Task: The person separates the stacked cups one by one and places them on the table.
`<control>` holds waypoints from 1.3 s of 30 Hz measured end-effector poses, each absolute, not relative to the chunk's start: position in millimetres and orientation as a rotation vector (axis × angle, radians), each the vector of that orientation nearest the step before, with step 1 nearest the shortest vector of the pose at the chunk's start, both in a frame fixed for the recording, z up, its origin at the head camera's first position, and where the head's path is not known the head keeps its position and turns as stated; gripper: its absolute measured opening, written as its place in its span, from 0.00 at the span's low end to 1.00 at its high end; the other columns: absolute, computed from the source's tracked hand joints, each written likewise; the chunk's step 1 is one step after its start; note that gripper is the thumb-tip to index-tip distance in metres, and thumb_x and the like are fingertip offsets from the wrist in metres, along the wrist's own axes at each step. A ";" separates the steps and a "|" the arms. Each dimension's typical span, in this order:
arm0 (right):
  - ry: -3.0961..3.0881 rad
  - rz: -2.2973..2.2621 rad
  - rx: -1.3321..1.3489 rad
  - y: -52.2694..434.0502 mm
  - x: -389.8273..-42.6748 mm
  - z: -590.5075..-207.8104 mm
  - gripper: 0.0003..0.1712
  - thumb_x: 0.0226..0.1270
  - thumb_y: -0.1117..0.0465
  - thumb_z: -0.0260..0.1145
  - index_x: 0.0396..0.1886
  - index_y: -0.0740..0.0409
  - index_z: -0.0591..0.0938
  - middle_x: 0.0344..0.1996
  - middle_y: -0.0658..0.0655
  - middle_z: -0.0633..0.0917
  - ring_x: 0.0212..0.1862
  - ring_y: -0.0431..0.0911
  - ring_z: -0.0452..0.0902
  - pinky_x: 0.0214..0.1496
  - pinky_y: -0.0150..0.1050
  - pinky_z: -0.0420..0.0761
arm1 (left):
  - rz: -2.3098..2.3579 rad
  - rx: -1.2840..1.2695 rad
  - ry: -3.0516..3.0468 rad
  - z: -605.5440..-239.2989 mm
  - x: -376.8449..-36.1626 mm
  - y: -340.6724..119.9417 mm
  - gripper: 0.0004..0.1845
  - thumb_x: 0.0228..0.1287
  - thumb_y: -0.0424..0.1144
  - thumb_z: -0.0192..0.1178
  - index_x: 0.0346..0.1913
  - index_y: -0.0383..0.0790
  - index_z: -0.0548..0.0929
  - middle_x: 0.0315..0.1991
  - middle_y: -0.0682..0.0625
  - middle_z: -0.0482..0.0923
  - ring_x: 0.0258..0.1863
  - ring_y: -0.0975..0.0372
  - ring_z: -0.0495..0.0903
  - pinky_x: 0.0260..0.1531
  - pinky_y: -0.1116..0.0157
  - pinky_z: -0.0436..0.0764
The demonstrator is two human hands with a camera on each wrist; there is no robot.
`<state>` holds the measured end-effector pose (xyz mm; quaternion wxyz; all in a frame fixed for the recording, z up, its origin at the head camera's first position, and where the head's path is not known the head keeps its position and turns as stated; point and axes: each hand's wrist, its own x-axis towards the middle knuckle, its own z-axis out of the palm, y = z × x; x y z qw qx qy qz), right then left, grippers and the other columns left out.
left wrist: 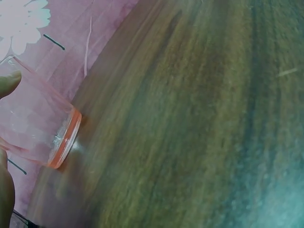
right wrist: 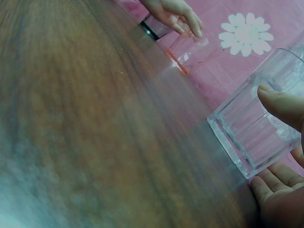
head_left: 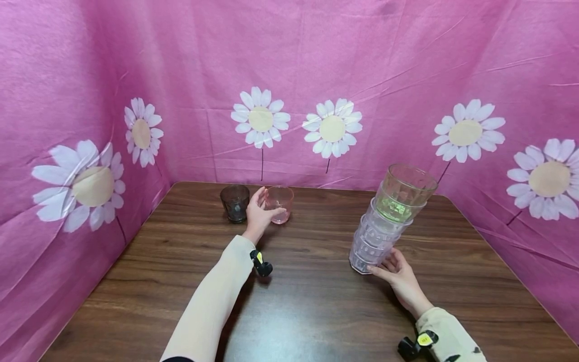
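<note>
Fingers of the left hand point(head_left: 259, 213) are curled around the pink cup point(head_left: 279, 203), thumb on the near wall and the others round the side toward the dark cup point(head_left: 235, 202); the left wrist view shows a fingertip point(left wrist: 8, 83) against the pink wall. That cup stands upright near the far edge of the surface point(head_left: 312, 301), left of centre, just beside the dark cup; whether the two touch is hard to tell. The right hand point(head_left: 398, 279) lies with loosely spread fingers against the base of the cup stack point(head_left: 384, 226), which leans toward the far right corner; in the right wrist view a thumb point(right wrist: 280, 102) rests on the wall of the lowest clear cup point(right wrist: 259, 128) with the palm just below.

As I judge it, the step in hand is taking hold of the pink cup while the stack is steadied. A next move would call for a firm grasp, a clean lift clear of the dark cup, and a path across to the open mouth of the green-tinted cup point(head_left: 402, 193) on top, with the stack kept from tipping.

Count: one pink cup, one dark cup, one green-tinted cup at the top, and clear cups nested beneath it, about three or four, the ribbed walls blurring the exact number. Two hands, each wrist carrying a small black clip with a yellow tag point(head_left: 261, 262).
</note>
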<state>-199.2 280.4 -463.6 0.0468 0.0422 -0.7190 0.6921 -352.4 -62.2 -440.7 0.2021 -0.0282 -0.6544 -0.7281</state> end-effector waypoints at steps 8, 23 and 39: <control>-2.199 2.109 0.132 280.3 -198.8 -462.8 0.35 0.59 0.76 0.68 0.62 0.59 0.63 0.48 0.34 0.78 0.51 0.28 0.75 0.52 0.22 0.77 | -2.031 -0.077 -1.832 -441.0 -351.9 -59.6 0.47 0.37 0.14 0.74 0.67 0.23 0.67 0.66 0.31 0.69 0.67 0.43 0.68 0.69 0.60 0.68; -2.223 2.101 0.104 280.6 -198.4 -460.6 0.37 0.59 0.76 0.68 0.64 0.62 0.61 0.47 0.34 0.78 0.51 0.28 0.75 0.53 0.22 0.77 | -1.967 -0.104 -1.880 -433.5 -348.8 -59.3 0.52 0.37 0.16 0.76 0.71 0.26 0.63 0.66 0.30 0.67 0.68 0.43 0.66 0.71 0.59 0.64; -2.199 2.120 0.113 279.8 -198.2 -460.5 0.36 0.59 0.76 0.69 0.63 0.61 0.62 0.47 0.34 0.79 0.50 0.29 0.75 0.53 0.23 0.77 | -1.968 -0.170 -1.871 -392.3 -353.7 -56.7 0.53 0.46 0.28 0.79 0.75 0.34 0.58 0.70 0.39 0.66 0.72 0.53 0.62 0.72 0.65 0.61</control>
